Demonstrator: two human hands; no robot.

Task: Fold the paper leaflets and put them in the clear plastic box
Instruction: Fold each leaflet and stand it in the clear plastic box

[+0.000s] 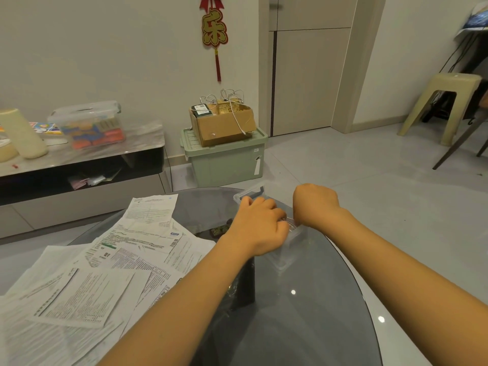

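A small clear plastic box (286,256) stands on the dark glass table (303,313), mostly covered by both hands. My left hand (260,225) lies over its near left side with fingers curled down at the rim. My right hand (314,204) is bent at the wrist over the box's right side, fingers pointing down and hidden. What the fingers hold inside the box cannot be seen. Several unfolded printed paper leaflets (105,273) lie spread in a loose pile on the table's left half.
The box's far rim and handle (250,192) show beyond the left hand. Past the table stand a green storage bin (227,159) with a cardboard box on it, a low TV cabinet (79,159) at left, and a plastic stool (446,101) at right.
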